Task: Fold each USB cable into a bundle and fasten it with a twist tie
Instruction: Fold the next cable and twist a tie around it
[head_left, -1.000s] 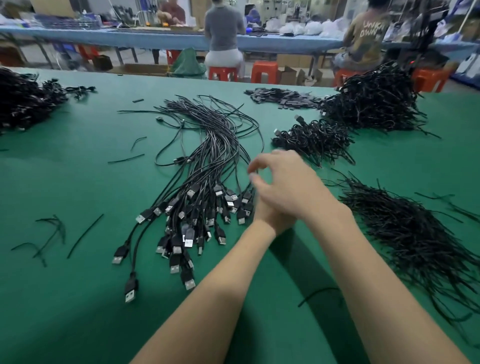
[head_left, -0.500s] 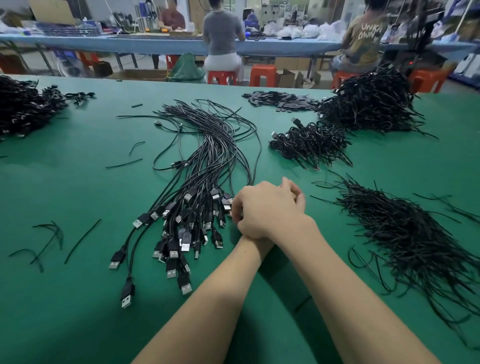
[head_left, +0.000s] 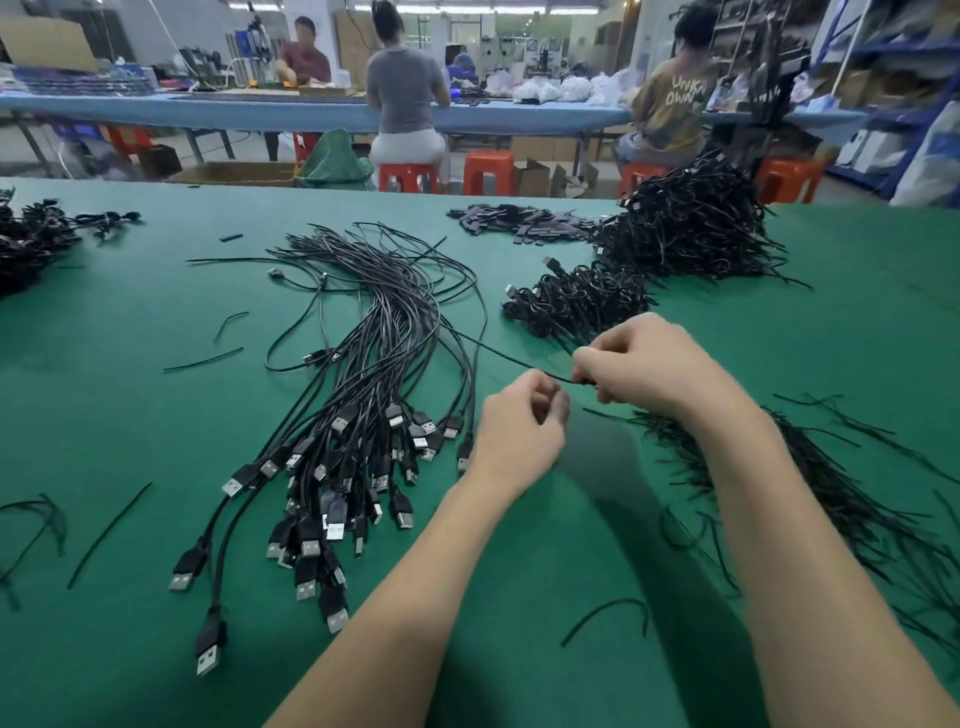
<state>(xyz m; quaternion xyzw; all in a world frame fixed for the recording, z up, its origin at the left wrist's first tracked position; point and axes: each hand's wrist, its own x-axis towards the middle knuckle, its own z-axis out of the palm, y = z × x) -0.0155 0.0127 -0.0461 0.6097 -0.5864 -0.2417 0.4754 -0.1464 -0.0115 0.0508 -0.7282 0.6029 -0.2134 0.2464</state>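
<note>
Right hand (head_left: 644, 364) fingers pinch one USB cable (head_left: 498, 353); left hand (head_left: 519, 421) fingers curl, apparently empty; fold even loops between them.

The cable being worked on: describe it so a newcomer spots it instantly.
On the green table, find the fan of loose USB cables. One cable leaves its right edge, lifted off the cloth; only it runs into the right hand.
</note>
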